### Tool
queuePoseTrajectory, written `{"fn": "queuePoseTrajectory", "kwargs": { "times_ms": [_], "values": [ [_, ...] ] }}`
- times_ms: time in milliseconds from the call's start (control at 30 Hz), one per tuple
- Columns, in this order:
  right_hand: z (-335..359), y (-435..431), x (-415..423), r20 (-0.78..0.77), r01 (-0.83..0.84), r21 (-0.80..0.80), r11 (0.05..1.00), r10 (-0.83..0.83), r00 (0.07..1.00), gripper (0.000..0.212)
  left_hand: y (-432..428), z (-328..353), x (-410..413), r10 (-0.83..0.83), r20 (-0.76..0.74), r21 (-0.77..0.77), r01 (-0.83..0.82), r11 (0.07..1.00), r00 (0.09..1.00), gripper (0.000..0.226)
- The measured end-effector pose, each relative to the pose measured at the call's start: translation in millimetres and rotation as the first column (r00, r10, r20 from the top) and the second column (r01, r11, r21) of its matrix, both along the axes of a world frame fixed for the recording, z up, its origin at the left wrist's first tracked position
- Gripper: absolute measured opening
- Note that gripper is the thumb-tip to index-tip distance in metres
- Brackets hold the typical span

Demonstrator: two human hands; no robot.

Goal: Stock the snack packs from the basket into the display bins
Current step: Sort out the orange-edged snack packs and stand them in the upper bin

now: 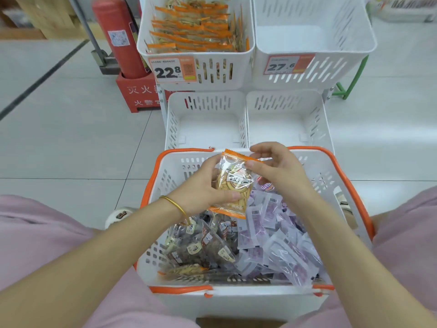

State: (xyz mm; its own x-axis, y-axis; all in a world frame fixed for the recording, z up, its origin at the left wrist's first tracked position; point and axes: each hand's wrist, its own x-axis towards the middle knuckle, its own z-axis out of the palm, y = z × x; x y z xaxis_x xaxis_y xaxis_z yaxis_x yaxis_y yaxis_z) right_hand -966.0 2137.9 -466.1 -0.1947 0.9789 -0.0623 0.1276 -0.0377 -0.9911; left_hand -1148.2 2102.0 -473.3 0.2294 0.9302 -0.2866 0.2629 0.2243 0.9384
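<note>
Holding one orange-edged snack pack (pixel 233 183) w/ both hands above the basket (pixel 335 176), your left hand (pixel 203 188) is closed around its left side, thumb across the front. Your right hand (pixel 276 169) pinches the top right corner, other fingers loosely curled. Below your hands lie brown and purple packs (pixel 272 245); beyond them, two white bins (pixel 246 114) w/ nothing inside.

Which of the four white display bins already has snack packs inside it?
The upper left bin, with the 22.8 price tag. It is full of orange-edged packs; the upper right bin and both lower bins show bare bottoms.
</note>
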Motion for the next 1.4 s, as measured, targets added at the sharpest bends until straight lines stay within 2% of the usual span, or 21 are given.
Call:
{"fn": "queuePoseTrajectory", "kwargs": {
  "times_ms": [67, 133, 233, 367, 567, 633, 700, 800, 867, 967, 1133, 1300, 1400],
  "values": [
    [18.8, 16.3, 7.1, 0.059, -0.157, -0.014, 0.988, 0.158, 0.986, 0.044, 10.4, 13.7, -1.4, -0.052, -0.035, 0.003, 0.052, 0.999, 0.998, 0.106],
    [40.2, 34.9, 9.1, 0.135, -0.284, -0.015, 0.959, 0.283, 0.949, 0.051, 26.3, 31.3, -2.7, -0.085, -0.088, 0.035, 0.089, 0.995, 0.992, 0.109],
    [73.6, 66.4, 3.4, 0.257, -0.402, 0.028, 0.915, 0.382, 0.888, 0.047, 58.7, 68.7, -1.1, -0.085, -0.153, 0.133, 0.105, 0.986, 0.985, 0.111],
    [116.3, 110.2, -4.6, 0.312, -0.435, 0.138, 0.89, 0.378, 0.871, 0.032, 112.6, 111.8, -1.1, -0.073, -0.178, 0.254, 0.118, 0.96, 0.981, 0.113],
    [154.7, 186.2, -16.4, 0.396, -0.323, 0.278, 0.905, 0.199, 0.897, 0.026, 193.8, 141.9, -12.5, 0.075, -0.107, 0.408, -0.024, 0.913, 0.991, 0.103],
    [162.3, 216.4, -19.8, 0.352, -0.194, 0.335, 0.922, 0.068, 0.933, 0.026, 225.4, 146.9, -18.7, 0.202, -0.138, 0.486, -0.111, 0.867, 0.97, 0.087],
    [167.5, 249.2, -23.8, 0.247, -0.011, 0.387, 0.922, -0.092, 0.965, 0.026, 259.9, 150.0, -26.8, 0.344, -0.235, 0.602, -0.142, 0.786, 0.909, 0.068],
    [175.0, 299.9, -36.7, 0.129, 0.213, 0.479, 0.852, -0.308, 0.942, 0.031, 311.2, 154.0, -38.0, 0.436, -0.473, 0.715, 0.045, 0.698, 0.766, 0.051],
    [179.6, 329.8, -51.1, 0.124, 0.268, 0.56, 0.784, -0.4, 0.908, 0.033, 342.8, 153.2, -42.3, 0.429, -0.619, 0.688, 0.191, 0.7, 0.658, 0.051],
    [181.7, 363.4, -75.8, 0.178, 0.256, 0.664, 0.703, -0.481, 0.858, 0.028, 380.1, 145.9, -47.3, 0.424, -0.785, 0.587, 0.324, 0.742, 0.451, 0.056],
    [166.3, 395.5, -96.2, 0.339, 0.117, 0.804, 0.583, -0.61, 0.716, 0.021, 399.6, 129.2, -59.1, 0.437, -0.866, 0.497, 0.311, 0.81, 0.244, 0.064],
    [159.5, 404.0, -103.1, 0.349, -0.058, 0.917, 0.396, -0.72, 0.6, 0.019, 401.6, 128.1, -59.6, 0.452, -0.851, 0.513, 0.236, 0.826, 0.267, 0.069],
    [146.3, 405.9, -109.1, 0.333, -0.099, 0.938, 0.331, -0.787, 0.519, 0.017, 401.1, 125.2, -58.3, 0.465, -0.837, 0.533, 0.239, 0.811, 0.288, 0.067]
  ]
}}
